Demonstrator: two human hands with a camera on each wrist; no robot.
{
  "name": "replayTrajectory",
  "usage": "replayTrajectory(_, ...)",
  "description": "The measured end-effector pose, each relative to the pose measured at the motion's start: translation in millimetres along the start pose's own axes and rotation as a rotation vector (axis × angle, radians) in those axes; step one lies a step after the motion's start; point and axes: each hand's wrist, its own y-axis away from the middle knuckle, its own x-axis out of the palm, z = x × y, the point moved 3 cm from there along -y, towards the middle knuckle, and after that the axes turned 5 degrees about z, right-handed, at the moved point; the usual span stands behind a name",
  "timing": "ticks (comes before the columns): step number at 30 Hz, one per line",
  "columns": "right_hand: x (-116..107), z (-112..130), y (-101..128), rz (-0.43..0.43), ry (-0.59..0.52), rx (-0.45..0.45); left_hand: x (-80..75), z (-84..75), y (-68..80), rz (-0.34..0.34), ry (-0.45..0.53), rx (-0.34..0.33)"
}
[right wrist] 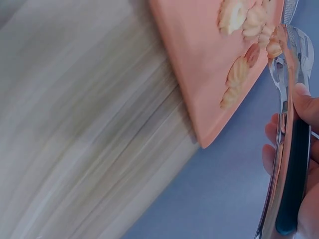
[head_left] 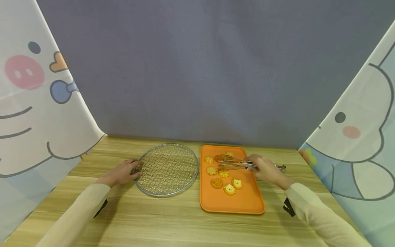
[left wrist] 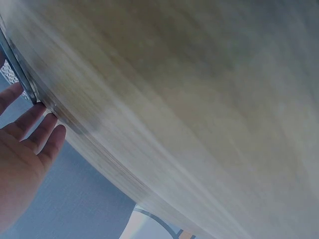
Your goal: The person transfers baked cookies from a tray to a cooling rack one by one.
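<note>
On the left, a round wire mesh rack [head_left: 166,169] with a metal rim lies on the table. My left hand [head_left: 126,171] rests at the rack's left edge, its fingers extended and spread, fingertips right at the rim in the left wrist view. Metal tongs [right wrist: 284,129] with dark handle grips are held in my right hand [head_left: 265,169], fingers on one side and thumb on the other. The tongs' parted ends reach over an orange tray [head_left: 231,204] holding several cookies [head_left: 217,183]. One pale cookie [right wrist: 273,47] overlaps the tong ends in the right wrist view.
The wooden table [head_left: 154,219] carries the rack and tray side by side. Behind it rises a grey cloth backdrop [head_left: 197,75]. Printed cartoon cloths [head_left: 27,120] flank both sides. Flower-shaped, round and cream-topped cookies [head_left: 229,189] lie mainly in the tray's far half.
</note>
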Motion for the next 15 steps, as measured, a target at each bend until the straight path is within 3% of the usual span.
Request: replayTrajectory(15, 15, 33, -36, 0.008, -0.021, -0.140, 0.1, -1.6, 0.0, 0.008, 0.001, -0.006)
